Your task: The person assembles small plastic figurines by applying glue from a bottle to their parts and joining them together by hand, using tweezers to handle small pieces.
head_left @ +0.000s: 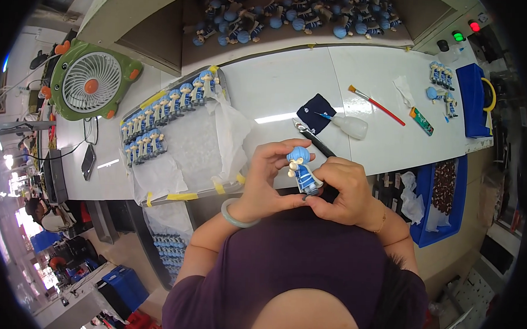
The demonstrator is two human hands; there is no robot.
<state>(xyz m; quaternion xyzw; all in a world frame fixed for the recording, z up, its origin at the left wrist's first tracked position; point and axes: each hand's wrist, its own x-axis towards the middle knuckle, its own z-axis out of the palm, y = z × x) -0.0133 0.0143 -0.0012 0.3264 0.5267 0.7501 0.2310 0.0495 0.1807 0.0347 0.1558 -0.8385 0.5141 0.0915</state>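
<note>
Between my two hands, close to my chest, is a small figurine (302, 171) with blue hair and a blue and white outfit, held upright. My left hand (267, 179) is curved around its left side, with fingers near the head and thumb at the base. My right hand (345, 189) pinches it low on the right, thumb at the feet. A dark craft knife (314, 138) lies on the table just beyond my hands. Past it, a dark cloth (316, 113) sits beside a white squeeze bottle (352, 127) with a thin tip.
At left, a lined tray (200, 140) holds rows of similar figurines; a green fan (92, 86) stands behind it. A red-handled brush (379, 105) and a small green-orange packet (422, 121) lie at right, near a blue bin (473, 102). A shelf full of figurines (297, 18) is at the back.
</note>
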